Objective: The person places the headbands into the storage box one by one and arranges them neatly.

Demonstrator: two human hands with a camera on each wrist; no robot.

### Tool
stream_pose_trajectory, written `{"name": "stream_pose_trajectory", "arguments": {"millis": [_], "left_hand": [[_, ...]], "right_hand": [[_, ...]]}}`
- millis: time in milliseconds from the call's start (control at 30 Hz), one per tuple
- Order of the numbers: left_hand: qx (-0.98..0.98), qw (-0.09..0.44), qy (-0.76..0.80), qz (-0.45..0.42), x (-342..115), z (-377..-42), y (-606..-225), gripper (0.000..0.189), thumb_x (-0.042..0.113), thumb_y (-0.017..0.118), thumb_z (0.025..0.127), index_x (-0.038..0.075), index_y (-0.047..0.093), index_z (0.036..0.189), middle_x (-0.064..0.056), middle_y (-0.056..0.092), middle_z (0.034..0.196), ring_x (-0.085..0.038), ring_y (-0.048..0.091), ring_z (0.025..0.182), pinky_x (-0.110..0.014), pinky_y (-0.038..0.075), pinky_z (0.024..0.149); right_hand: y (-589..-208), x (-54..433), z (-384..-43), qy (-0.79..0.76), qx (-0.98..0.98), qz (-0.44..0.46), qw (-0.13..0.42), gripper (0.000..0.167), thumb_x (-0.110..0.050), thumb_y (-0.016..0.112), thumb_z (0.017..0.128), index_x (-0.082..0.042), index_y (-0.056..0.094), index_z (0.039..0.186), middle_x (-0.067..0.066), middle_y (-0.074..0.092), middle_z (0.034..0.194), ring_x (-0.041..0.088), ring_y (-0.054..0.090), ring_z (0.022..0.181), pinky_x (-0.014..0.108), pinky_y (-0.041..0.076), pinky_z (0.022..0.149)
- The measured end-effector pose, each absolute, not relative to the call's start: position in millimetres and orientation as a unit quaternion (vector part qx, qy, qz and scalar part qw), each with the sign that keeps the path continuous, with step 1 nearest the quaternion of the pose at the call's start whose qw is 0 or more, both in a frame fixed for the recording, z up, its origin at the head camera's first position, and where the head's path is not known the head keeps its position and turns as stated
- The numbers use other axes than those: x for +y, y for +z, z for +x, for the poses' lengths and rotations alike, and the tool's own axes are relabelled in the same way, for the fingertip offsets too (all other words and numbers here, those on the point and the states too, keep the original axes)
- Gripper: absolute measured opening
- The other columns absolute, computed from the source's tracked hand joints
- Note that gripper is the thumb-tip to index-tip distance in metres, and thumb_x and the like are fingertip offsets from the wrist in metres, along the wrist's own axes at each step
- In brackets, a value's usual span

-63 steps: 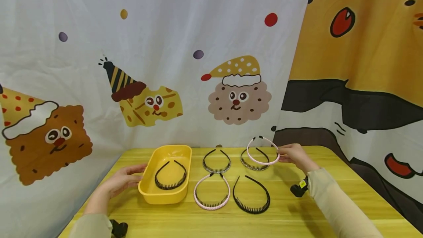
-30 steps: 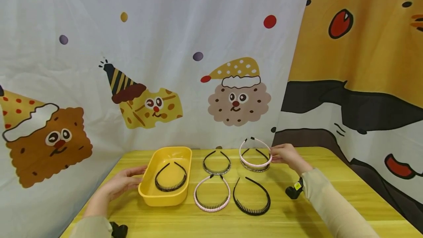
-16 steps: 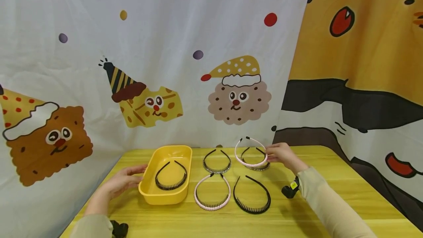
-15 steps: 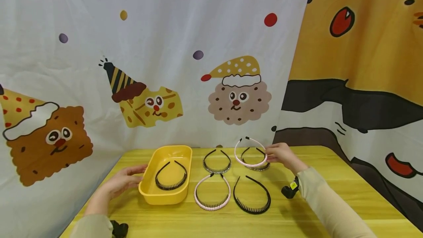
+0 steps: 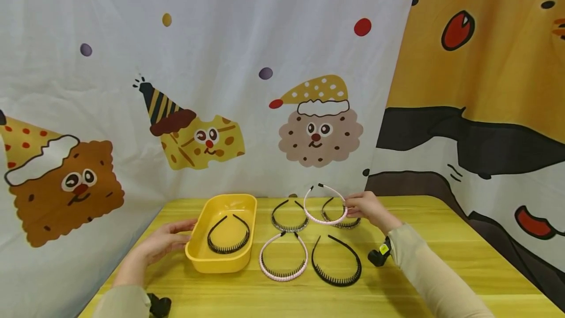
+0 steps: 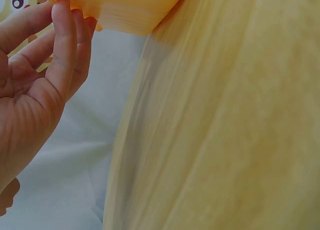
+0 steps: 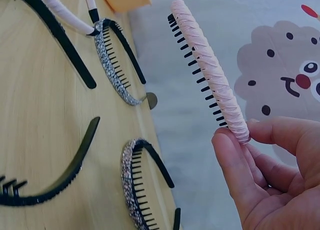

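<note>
Your right hand [image 5: 368, 207] pinches the pink wrapped headband [image 5: 325, 222] at its right side, thumb against fingers, narrow grip. Right wrist view confirms: thumb and fingertips meet on the wrapped band, black teeth along its inner side. You have it in the air above the back of the table [image 5: 399, 278], black tips pointing up and away from you. In the head view it partly covers the right glitter headband [image 5: 351, 225], which lies on the tabletop beyond.

Your left hand [image 5: 163, 242] has its fingers extended, slightly bent, tips touching the left side of the yellow tray [image 5: 220, 267]. Can't tell whether the thumb pinches the rim. Inside the tray: one black toothed headband [image 5: 227, 250], curve toward you.

On the table, right of the tray: left glitter headband [image 5: 289, 229] at the back, second pink headband [image 5: 283, 278] in front of it, tips right at the glitter one's curve; can't tell if they touch. To the right of that pink one, near it, the plain black headband [image 5: 337, 282]. All lie with curves toward you.

Further out: your beige sleeves [image 5: 434, 269], a black wrist device [image 5: 378, 257] at your right cuff, cartoon-print curtain [image 5: 247, 23] behind the table.
</note>
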State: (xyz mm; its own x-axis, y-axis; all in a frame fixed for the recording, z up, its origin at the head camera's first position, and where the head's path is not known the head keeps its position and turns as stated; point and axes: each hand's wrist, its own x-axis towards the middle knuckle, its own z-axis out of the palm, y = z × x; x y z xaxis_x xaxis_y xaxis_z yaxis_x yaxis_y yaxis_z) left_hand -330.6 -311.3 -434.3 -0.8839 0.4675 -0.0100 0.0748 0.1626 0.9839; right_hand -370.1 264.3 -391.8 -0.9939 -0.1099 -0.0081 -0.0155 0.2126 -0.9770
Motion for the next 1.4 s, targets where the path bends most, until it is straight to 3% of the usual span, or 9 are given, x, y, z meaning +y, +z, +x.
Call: {"name": "stream_pose_trajectory", "arguments": {"millis": [267,433,633,800,867,1000,1133,1400], "left_hand": [[0.746,0.161,0.621,0.179,-311.2,-329.8,-433.7,0.064,0.006,0.055,0.098,-0.012,0.020,0.148,-0.035,0.018,0.151,-0.025,0.056,0.119,-0.034,0.051,0.091],[0.748,0.158,0.620,0.177,-311.8,-329.4,-433.9,0.064,0.006,0.055,0.098,-0.012,0.020,0.148,-0.036,0.019,0.151,-0.026,0.055,0.119,-0.034,0.051,0.091],[0.749,0.158,0.619,0.175,-311.6,-328.3,-433.2,0.064,0.007,0.055,0.099,-0.012,0.019,0.149,-0.036,0.018,0.151,-0.026,0.055,0.119,-0.034,0.051,0.091],[0.749,0.161,0.618,0.176,-310.7,-327.2,-430.9,0.065,0.008,0.055,0.099,-0.011,0.019,0.149,-0.036,0.017,0.151,-0.028,0.055,0.120,-0.034,0.051,0.092],[0.749,0.162,0.618,0.177,-310.6,-327.7,-430.7,0.065,0.008,0.055,0.099,-0.011,0.018,0.149,-0.036,0.017,0.151,-0.028,0.054,0.120,-0.034,0.050,0.092],[0.750,0.159,0.617,0.178,-311.7,-329.9,-432.2,0.065,0.009,0.056,0.099,-0.011,0.019,0.149,-0.036,0.019,0.150,-0.029,0.054,0.120,-0.035,0.051,0.092],[0.749,0.155,0.618,0.180,-313.4,-331.6,-434.2,0.066,0.008,0.056,0.098,-0.012,0.020,0.149,-0.036,0.020,0.150,-0.028,0.055,0.119,-0.035,0.051,0.091],[0.749,0.156,0.616,0.187,-310.0,-327.7,-433.2,0.065,0.007,0.055,0.098,-0.014,0.019,0.147,-0.036,0.017,0.151,-0.025,0.056,0.118,-0.036,0.051,0.092]], "right_hand": [[-392.9,252.7,-368.4,-0.633,0.771,-0.051,0.042,0.039,-0.001,0.060,0.093,0.022,0.052,0.124,0.016,0.069,0.087,0.020,0.070,0.071,0.047,0.054,0.082],[-391.3,246.9,-367.7,-0.637,0.768,-0.055,0.044,0.042,-0.002,0.060,0.093,0.021,0.050,0.126,0.015,0.069,0.085,0.020,0.070,0.071,0.039,0.057,0.074],[-389.7,236.9,-369.7,-0.639,0.766,-0.057,0.054,0.043,-0.003,0.060,0.093,0.019,0.050,0.128,0.015,0.068,0.087,0.019,0.070,0.072,0.045,0.055,0.081],[-389.4,226.3,-373.0,-0.650,0.756,-0.061,0.057,0.040,0.000,0.059,0.092,0.021,0.051,0.125,0.016,0.068,0.087,0.021,0.069,0.072,0.042,0.056,0.079],[-388.7,221.5,-373.8,-0.653,0.753,-0.061,0.056,0.039,0.001,0.059,0.092,0.021,0.052,0.124,0.024,0.067,0.089,0.027,0.070,0.076,0.044,0.055,0.081],[-387.3,211.7,-374.5,-0.658,0.749,-0.058,0.058,0.037,0.001,0.059,0.091,0.021,0.053,0.122,0.027,0.066,0.090,0.028,0.070,0.075,0.046,0.054,0.081],[-386.4,202.5,-374.7,-0.662,0.744,-0.060,0.066,0.036,0.003,0.059,0.090,0.021,0.054,0.121,0.018,0.067,0.084,0.022,0.069,0.068,0.043,0.056,0.076],[-385.5,184.2,-373.7,-0.650,0.755,-0.056,0.068,0.034,0.002,0.061,0.089,0.018,0.057,0.119,0.022,0.067,0.088,0.020,0.068,0.065,0.038,0.058,0.071]]}}
